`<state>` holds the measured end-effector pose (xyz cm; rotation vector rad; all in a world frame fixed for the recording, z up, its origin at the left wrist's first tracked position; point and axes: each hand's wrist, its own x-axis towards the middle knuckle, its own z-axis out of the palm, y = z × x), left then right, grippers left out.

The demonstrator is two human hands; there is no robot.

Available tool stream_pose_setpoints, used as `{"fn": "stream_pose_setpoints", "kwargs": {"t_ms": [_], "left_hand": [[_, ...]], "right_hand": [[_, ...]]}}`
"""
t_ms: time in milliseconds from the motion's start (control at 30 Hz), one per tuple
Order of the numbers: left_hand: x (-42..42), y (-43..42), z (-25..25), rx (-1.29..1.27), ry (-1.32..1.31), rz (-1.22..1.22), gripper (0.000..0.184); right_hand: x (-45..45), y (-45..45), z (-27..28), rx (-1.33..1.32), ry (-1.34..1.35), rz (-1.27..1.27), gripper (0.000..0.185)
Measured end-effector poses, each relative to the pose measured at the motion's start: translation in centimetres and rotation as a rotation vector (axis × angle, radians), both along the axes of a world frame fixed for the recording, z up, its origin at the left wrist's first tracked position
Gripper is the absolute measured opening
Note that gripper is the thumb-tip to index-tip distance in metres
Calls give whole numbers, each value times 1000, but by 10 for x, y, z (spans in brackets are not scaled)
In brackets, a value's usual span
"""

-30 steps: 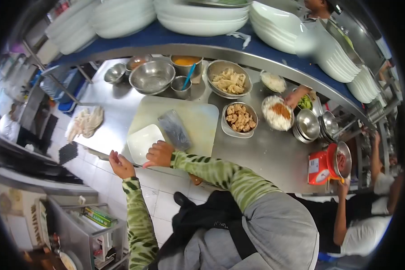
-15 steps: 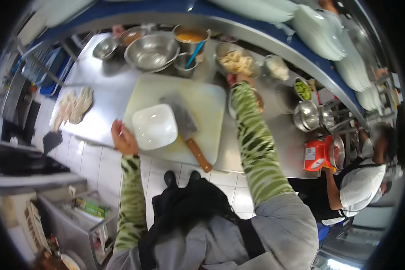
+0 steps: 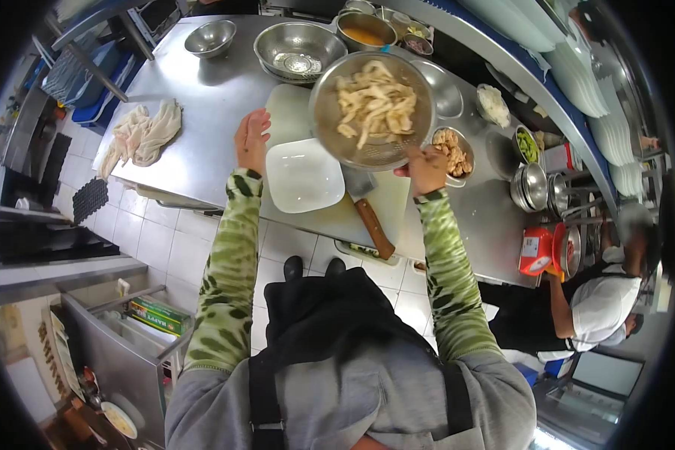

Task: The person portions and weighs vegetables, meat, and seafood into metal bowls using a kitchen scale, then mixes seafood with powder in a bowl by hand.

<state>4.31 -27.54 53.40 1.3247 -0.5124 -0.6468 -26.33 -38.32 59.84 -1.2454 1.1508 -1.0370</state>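
Observation:
My right hand (image 3: 425, 169) grips the near edge of a round metal strainer (image 3: 330, 112), raised above the cutting board. Pale, cream-coloured strips of food (image 3: 379, 101) lie inside it. Just left of a white square bowl (image 3: 305, 180), my left hand (image 3: 253, 140) is held up with its fingers stretched out and nothing in them. Whether it touches the bowl I cannot tell. The bowl sits on the cutting board (image 3: 292, 105). A cleaver (image 3: 373, 227) lies beside it, wooden handle toward me, its blade partly hidden by the strainer and bowl.
Metal bowls (image 3: 300, 49) and a pot of orange liquid (image 3: 365, 31) line the back. Right of the board stands a bowl of light brown pieces (image 3: 452, 154). A cloth (image 3: 142, 133) lies at left. A person (image 3: 596, 304) stands at right by a red scale (image 3: 536, 251).
My right hand has lifted the strainer of pale strips from the back of the table and brought it toward me, over the board. My left hand has risen beside the white bowl.

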Motion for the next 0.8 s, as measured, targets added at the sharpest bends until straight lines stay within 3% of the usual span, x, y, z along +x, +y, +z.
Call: {"fn": "stream_pose_setpoints", "kwargs": {"t_ms": [167, 333, 433, 533, 800], "left_hand": [[1, -7, 3, -14, 114, -85, 47], [1, -8, -3, -140, 237, -148, 45], [-1, -4, -4, -77, 255, -95, 37], [-4, -4, -6, -220, 134, -125, 37], [-14, 0, 15, -236, -36, -230, 40]], "right_hand": [[24, 39, 12, -445, 425, 52, 23], [46, 76, 32, -935, 711, 11, 16], [54, 90, 34, -985, 736, -28, 15], [56, 96, 41, -996, 761, -23, 14], [50, 111, 45, -998, 667, -156, 11]]}}
